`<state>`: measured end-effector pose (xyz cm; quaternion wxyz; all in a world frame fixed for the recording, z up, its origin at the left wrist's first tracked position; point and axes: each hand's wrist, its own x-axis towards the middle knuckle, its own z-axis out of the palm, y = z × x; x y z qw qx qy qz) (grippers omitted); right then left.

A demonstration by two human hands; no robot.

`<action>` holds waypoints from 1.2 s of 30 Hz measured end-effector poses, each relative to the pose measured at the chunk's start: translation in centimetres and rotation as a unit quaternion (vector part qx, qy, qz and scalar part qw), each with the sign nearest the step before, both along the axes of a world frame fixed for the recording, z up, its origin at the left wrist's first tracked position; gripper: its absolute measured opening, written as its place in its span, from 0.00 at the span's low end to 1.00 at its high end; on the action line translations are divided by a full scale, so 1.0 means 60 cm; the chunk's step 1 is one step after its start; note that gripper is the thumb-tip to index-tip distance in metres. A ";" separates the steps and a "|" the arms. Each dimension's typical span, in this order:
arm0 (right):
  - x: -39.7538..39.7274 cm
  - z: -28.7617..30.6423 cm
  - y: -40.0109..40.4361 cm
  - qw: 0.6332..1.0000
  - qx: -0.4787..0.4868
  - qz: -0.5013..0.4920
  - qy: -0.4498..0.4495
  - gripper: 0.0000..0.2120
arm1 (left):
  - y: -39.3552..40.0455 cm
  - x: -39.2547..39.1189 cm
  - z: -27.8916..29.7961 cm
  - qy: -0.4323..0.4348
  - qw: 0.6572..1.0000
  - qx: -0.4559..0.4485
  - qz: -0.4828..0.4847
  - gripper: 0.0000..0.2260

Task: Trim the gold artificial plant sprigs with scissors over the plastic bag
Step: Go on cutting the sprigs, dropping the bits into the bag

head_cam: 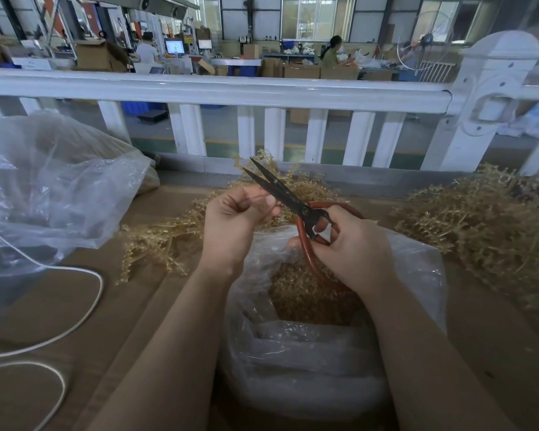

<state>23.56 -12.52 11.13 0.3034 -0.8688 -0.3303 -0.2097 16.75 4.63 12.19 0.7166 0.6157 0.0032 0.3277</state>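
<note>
Head view, centre of frame. The right hand (352, 247) grips the red looped handles of a pair of black-bladed scissors (288, 199), fingers curled through and round the loops. The blades point toward the upper left and stand slightly parted at the tips.

The left hand (234, 222) is just left of the blades, its fingers (269, 202) curled with thumb and forefinger pressed together as if pinching a thin stem; the stem itself is too fine and blurred to make out with certainty. The fingertips lie just beside the lower blade.

Both hands are held above a clear plastic bag (293, 353) with an open mouth, in the lower centre of the frame. Small gold trimmed pieces (305, 293) lie inside it.

Gold artificial plant sprigs (162, 241) lie on the brown table (75, 306) behind and left of the hands. A larger heap of gold sprigs (473, 225) lies at the right edge of the frame.

At the left, a large crumpled clear plastic sheet (50, 188) rests on the table, and a white cord (84, 312) loops across the lower left. A white railing (218, 88) crosses the frame beyond the table, with a workshop hall behind it.
</note>
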 end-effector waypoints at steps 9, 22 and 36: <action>-0.003 0.002 0.009 0.969 0.175 0.038 0.168 0.16 | -0.008 0.002 -0.001 0.078 0.995 -0.018 -0.058 0.07; -0.009 0.018 0.014 0.912 0.270 0.133 0.279 0.07 | -0.021 0.002 0.000 0.107 0.987 0.057 -0.105 0.13; 0.000 0.013 0.005 0.956 0.194 0.066 0.211 0.16 | -0.014 0.003 -0.003 0.069 0.995 0.017 -0.063 0.04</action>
